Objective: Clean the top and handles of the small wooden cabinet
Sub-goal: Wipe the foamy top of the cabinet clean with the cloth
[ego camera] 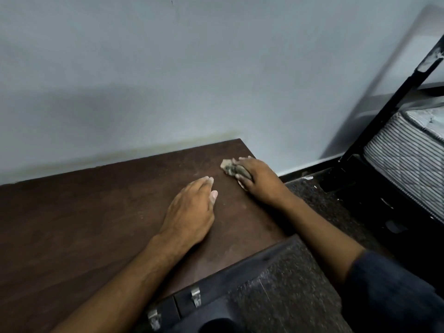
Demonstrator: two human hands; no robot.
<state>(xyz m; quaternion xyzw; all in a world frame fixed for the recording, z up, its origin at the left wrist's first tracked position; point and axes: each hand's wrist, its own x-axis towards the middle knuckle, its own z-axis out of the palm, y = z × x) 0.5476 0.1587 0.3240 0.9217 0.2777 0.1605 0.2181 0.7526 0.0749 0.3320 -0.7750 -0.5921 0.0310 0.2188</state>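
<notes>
The small cabinet's dark brown wooden top point(96, 217) fills the lower left, pushed against the wall. My right hand point(258, 180) presses a crumpled, dirty grey cloth point(231, 168) onto the top near its far right corner. My left hand point(192, 212) lies flat on the wood just left of it, fingers together, holding nothing. Two small metal handles point(196, 296) point(153, 318) show on the cabinet's dark front at the bottom edge.
A pale blue-grey wall point(192, 68) stands directly behind the cabinet. To the right are speckled dark flooring point(312, 203), a black metal bed frame point(394, 97) and a striped mattress point(408, 159). My dark sleeve point(389, 296) is at the lower right.
</notes>
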